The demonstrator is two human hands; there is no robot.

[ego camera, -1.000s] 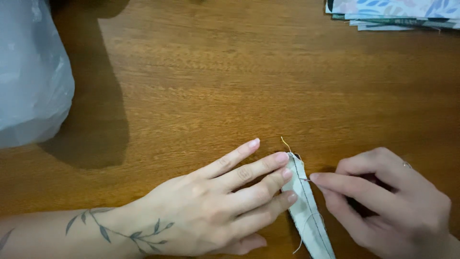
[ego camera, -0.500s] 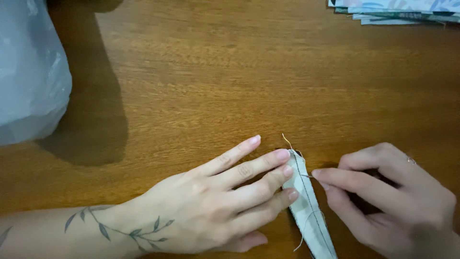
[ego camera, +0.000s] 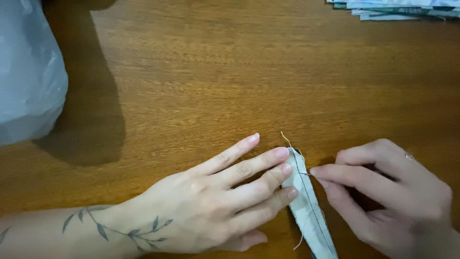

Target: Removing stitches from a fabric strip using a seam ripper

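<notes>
A narrow folded strip of pale fabric [ego camera: 306,206] with a dark stitched line lies on the wooden table [ego camera: 215,86] near the front edge. My left hand [ego camera: 225,201] lies flat with its fingertips pressing the strip's left edge. My right hand [ego camera: 388,192] sits just right of the strip, thumb and forefinger pinched at the stitch line, apparently on a thin needle or thread too small to make out. A loose thread end [ego camera: 286,139] sticks out beyond the strip's far tip.
A translucent white plastic bag [ego camera: 26,72] stands at the far left and casts a dark shadow. A stack of folded printed fabric pieces [ego camera: 393,8] lies at the far right edge of the table.
Both hands and the strip have stayed nearly in place; my right hand's pinched fingertips have shifted very slightly along the stitch line.
</notes>
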